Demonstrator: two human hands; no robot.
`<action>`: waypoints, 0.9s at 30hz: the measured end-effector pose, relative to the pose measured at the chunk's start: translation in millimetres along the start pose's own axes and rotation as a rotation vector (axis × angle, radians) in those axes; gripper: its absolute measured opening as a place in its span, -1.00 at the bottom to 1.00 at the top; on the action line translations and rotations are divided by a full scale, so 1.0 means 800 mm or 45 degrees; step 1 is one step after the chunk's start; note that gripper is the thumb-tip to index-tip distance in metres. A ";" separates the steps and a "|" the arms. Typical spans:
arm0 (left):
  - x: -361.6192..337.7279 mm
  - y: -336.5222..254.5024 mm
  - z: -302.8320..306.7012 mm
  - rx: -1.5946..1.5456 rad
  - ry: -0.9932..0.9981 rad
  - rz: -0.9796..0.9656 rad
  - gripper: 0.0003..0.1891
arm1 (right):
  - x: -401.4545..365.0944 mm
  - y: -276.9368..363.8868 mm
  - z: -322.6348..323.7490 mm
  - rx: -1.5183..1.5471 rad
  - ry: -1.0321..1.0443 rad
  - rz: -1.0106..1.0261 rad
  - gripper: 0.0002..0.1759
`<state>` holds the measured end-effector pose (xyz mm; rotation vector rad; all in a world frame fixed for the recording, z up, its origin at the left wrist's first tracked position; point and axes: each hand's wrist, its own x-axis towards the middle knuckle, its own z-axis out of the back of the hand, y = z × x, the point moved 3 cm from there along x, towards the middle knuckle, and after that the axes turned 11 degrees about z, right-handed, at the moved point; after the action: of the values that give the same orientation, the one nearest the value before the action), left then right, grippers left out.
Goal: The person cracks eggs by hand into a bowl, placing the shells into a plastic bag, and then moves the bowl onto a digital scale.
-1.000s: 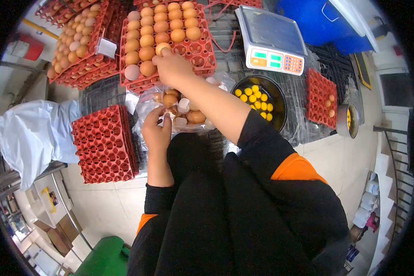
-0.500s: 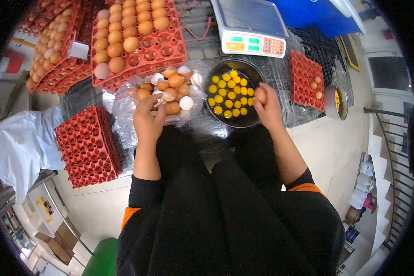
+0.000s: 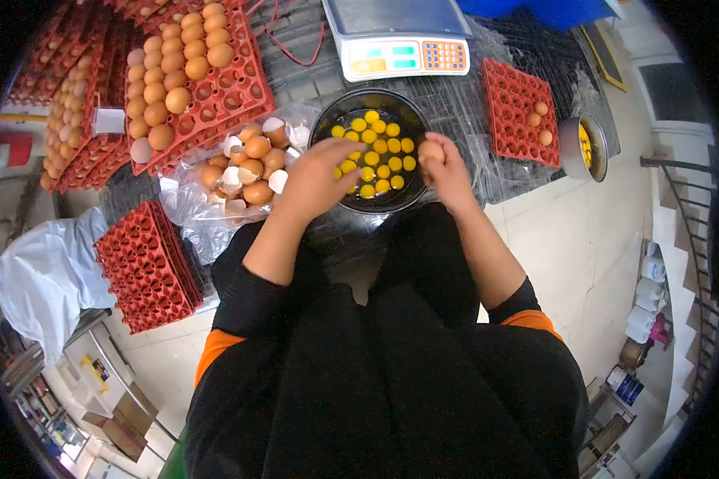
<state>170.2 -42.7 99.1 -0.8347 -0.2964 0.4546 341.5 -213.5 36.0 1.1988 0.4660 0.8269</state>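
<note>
A dark round pot (image 3: 327, 112) holds many yellow egg yolks (image 3: 382, 146) in clear egg white. At its right rim, my right hand (image 3: 449, 174) grips a brown egg (image 3: 431, 151) between thumb and fingers. Over the pot's left side hovers my left hand (image 3: 315, 177), its fingers apart and nothing visible in them. Left of the pot, a clear plastic bag (image 3: 185, 209) is heaped with broken brown eggshells (image 3: 252, 170), some showing white insides.
A red egg tray (image 3: 248, 92), partly filled with brown eggs, stands back left beside taller stacks. A white scale (image 3: 403, 57) sits behind the pot. Right are a red tray (image 3: 513, 112) with several eggs and a metal pot (image 3: 571, 152). Empty red trays (image 3: 148, 267) are stacked at left.
My left hand has moved right, from the eggshell bag to over the pot. My right hand still holds the egg at the rim. The view has shifted slightly.
</note>
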 end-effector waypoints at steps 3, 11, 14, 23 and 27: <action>0.028 -0.027 -0.021 -0.068 0.180 -0.015 -0.57 | 0.020 0.050 -0.018 0.957 0.115 -0.614 -0.55; 0.067 -0.012 -0.032 -0.049 0.327 0.001 -0.56 | 0.038 0.045 -0.056 1.095 0.281 -0.709 -0.65; 0.071 0.000 -0.044 -0.021 0.266 -0.064 -0.55 | 0.044 0.028 -0.065 1.096 0.320 -0.691 -0.70; 0.082 0.030 -0.083 0.167 0.288 -0.014 -0.62 | 0.047 -0.027 -0.076 1.161 0.298 -0.780 -0.73; 0.087 0.037 -0.091 0.231 0.329 -0.033 -0.62 | 0.048 -0.045 -0.078 1.185 0.314 -0.771 -0.76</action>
<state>253.4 -37.9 35.1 -0.7019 -0.0263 0.3394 332.8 -149.4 -14.0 1.6580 1.4391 0.1953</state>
